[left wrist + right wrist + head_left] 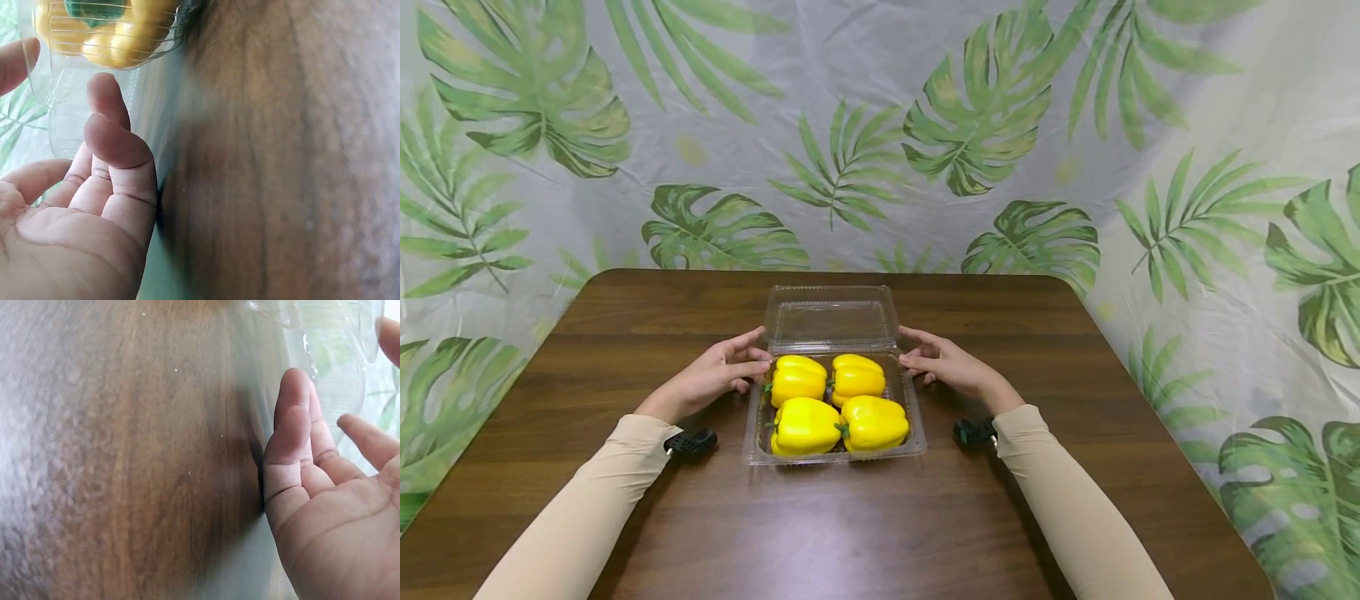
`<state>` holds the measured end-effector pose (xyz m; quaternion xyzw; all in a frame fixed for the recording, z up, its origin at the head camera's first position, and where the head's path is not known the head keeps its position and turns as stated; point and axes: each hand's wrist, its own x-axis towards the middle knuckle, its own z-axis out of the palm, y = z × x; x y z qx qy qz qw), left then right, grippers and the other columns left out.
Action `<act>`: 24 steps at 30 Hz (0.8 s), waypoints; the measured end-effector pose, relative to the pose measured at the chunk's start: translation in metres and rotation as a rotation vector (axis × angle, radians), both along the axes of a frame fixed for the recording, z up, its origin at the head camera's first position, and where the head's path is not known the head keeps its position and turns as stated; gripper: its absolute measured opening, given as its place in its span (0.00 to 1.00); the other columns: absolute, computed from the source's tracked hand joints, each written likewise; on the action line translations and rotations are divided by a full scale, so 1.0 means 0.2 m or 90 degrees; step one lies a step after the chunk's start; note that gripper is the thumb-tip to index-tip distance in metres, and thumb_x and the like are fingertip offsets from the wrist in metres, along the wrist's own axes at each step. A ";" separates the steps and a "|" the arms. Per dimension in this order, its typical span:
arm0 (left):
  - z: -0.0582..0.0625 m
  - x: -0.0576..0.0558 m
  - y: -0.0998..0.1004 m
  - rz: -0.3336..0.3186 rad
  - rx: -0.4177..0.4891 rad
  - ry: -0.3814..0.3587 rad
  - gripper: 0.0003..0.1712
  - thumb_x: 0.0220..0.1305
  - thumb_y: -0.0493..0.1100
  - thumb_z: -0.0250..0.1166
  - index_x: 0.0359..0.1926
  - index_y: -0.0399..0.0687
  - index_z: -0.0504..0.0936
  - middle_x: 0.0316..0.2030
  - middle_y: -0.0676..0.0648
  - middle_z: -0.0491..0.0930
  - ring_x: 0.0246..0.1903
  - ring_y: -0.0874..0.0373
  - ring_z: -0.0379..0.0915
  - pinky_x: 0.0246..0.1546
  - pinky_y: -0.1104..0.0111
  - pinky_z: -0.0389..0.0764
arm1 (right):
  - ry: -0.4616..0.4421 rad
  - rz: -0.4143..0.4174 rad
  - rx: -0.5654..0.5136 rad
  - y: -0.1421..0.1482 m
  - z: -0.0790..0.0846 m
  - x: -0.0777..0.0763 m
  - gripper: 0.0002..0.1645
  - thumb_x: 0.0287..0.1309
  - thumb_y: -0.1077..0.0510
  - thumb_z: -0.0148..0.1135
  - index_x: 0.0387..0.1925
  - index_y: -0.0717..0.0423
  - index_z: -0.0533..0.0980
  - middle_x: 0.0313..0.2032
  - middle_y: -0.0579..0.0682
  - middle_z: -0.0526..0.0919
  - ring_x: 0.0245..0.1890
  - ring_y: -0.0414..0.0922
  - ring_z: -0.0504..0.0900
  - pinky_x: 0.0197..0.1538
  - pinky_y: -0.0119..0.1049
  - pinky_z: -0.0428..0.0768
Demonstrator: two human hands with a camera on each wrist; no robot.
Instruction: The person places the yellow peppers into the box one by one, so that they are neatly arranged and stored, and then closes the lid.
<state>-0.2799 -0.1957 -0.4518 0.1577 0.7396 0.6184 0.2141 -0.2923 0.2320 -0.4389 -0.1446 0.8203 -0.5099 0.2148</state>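
A clear plastic clamshell box (pixel 835 458) rests on the table with its lid (pixel 831 321) tipped back away from the person. Inside its base lie several yellow bell peppers (pixel 805 427) in two rows, with green stems. On the box's left side, my left hand (pixel 718 371) has its thumb at the rim and its other fingers loosely bent by the back corner. Mirroring it, my right hand (pixel 951 367) touches the right rim near the hinge. In the left wrist view, a pepper (pixel 131 40) shows through the ribbed wall. Neither hand holds a pepper.
The brown wooden table (pixel 880 533) has rounded far corners. Behind it hangs a pale cloth (pixel 865 67) printed with green leaves. Black bands with small devices (pixel 691 442) sit on both wrists, below the beige sleeves.
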 end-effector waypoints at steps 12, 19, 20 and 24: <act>0.00 -0.02 -0.01 0.003 0.034 -0.008 0.50 0.80 0.38 0.61 0.88 0.48 0.39 0.52 0.52 0.82 0.35 0.65 0.78 0.31 0.73 0.77 | -0.016 0.007 -0.039 0.00 0.00 -0.02 0.44 0.81 0.54 0.59 0.87 0.42 0.50 0.61 0.60 0.82 0.49 0.42 0.86 0.44 0.33 0.80; 0.00 -0.04 -0.01 0.016 0.037 0.022 0.48 0.81 0.39 0.61 0.89 0.54 0.43 0.50 0.50 0.82 0.34 0.63 0.78 0.31 0.72 0.78 | -0.014 0.003 -0.056 0.01 0.02 -0.02 0.45 0.81 0.54 0.59 0.88 0.39 0.49 0.62 0.60 0.81 0.52 0.42 0.86 0.50 0.37 0.83; 0.01 -0.05 -0.01 0.019 0.040 0.024 0.48 0.81 0.39 0.61 0.89 0.55 0.44 0.50 0.50 0.82 0.35 0.63 0.78 0.31 0.72 0.79 | -0.010 0.003 -0.055 0.01 0.02 -0.02 0.45 0.81 0.54 0.58 0.88 0.38 0.49 0.62 0.60 0.81 0.52 0.42 0.85 0.51 0.38 0.83; 0.02 -0.06 -0.01 0.025 0.045 0.043 0.48 0.81 0.38 0.59 0.89 0.55 0.43 0.50 0.52 0.81 0.39 0.64 0.81 0.36 0.72 0.81 | 0.004 0.000 -0.054 0.00 0.06 -0.03 0.44 0.81 0.54 0.58 0.87 0.37 0.49 0.62 0.59 0.79 0.52 0.44 0.84 0.53 0.41 0.83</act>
